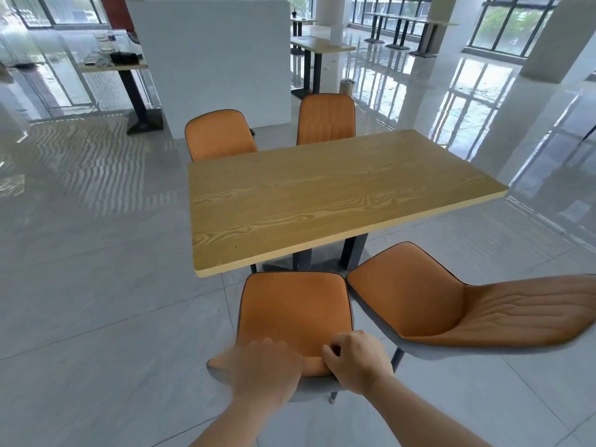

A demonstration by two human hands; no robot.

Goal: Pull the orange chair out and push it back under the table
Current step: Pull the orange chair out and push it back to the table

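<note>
Lower centre: the orange chair (293,304), its seat out from under the table (322,201), front edge just beside the near rim. My right hand (354,359) curls over the top of the backrest and grips it. My left hand (264,366) lies on the same edge, too blurred to tell whether its fingers close. Whichever way the slide runs, I judge it best kept straight and level, both hands sharing the load, so the seat clears the neighbouring chair (451,304) just beside it at lower right.

Canteen hall: many tables (322,195), orange chairs (325,119), tall windows (512,24).
</note>
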